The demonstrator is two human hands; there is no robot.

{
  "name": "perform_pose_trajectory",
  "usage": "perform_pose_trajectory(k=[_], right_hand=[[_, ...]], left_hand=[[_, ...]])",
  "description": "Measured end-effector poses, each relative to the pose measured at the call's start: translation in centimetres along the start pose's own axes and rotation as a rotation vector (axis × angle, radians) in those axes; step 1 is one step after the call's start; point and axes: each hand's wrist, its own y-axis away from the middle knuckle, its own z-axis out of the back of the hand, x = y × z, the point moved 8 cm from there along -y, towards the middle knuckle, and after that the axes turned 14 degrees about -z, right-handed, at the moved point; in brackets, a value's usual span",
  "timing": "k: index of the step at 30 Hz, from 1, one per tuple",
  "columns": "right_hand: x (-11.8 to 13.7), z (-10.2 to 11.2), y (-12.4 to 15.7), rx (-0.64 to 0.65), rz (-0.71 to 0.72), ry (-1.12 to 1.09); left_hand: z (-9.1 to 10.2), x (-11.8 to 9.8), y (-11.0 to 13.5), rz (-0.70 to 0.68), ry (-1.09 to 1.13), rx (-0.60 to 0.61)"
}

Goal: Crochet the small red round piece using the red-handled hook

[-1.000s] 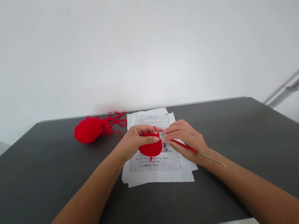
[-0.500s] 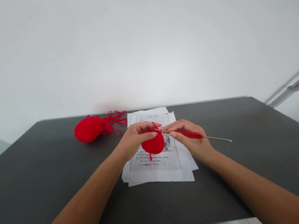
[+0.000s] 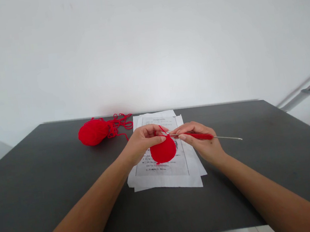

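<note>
My left hand (image 3: 143,142) pinches the upper left edge of a round red crochet piece (image 3: 163,151), thumb on its near side. A strand of red yarn rises by the left fingertips. Closed around the red handle of a crochet hook (image 3: 199,136) is my right hand (image 3: 202,140). The hook's working end meets the top edge of the crochet piece; its thin metal other end sticks out to the right. Whether the tip sits in a stitch is too small to tell. Both hands are above printed paper sheets (image 3: 163,181).
A red yarn ball (image 3: 93,132) lies at the back left of the dark table (image 3: 68,194), with loose tangled strands (image 3: 119,123) beside it. Behind the table stands a white wall (image 3: 147,49). A metal rail (image 3: 302,95) runs along the right. Something green shows below the front edge.
The crochet piece has shifted slightly right and turned between my fingers, so its hanging tail now shows less. The hook has moved a little to the right with my right hand.
</note>
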Motion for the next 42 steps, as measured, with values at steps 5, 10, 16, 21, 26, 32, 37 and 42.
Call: perform_pose_trajectory(k=[5,10,16,21,26,32,37,42], right_hand=[[-0.29,0.02,-0.12,0.031,-0.052,-0.055],[-0.78,-0.08,-0.21,0.084,-0.14,-0.142],[-0.94,-0.09,-0.22,0.107,-0.154,-0.165],[-0.94,-0.11,-0.25,0.108,-0.162,-0.175],[-1.0,0.1,-0.25,0.079,-0.164,-0.14],[-0.88,0.21,-0.27,0.069,-0.165,-0.11],[-0.75,0.08,-0.34,0.087,-0.148,-0.109],[-0.6,0.01,-0.36,0.101,-0.139,-0.111]], left_hand=[[0.06,0.07,0.03,0.0,-0.022,-0.002],[0.09,0.25,0.06,-0.007,-0.055,0.013],[0.13,0.27,0.03,-0.017,-0.055,0.021],[-0.02,0.33,0.06,-0.007,-0.039,0.035],[-0.12,0.49,0.06,-0.008,-0.029,0.065],[-0.12,0.54,0.02,-0.021,-0.016,0.077],[0.18,0.47,-0.07,-0.027,-0.058,0.054],[0.34,0.26,-0.01,-0.035,-0.112,0.046]])
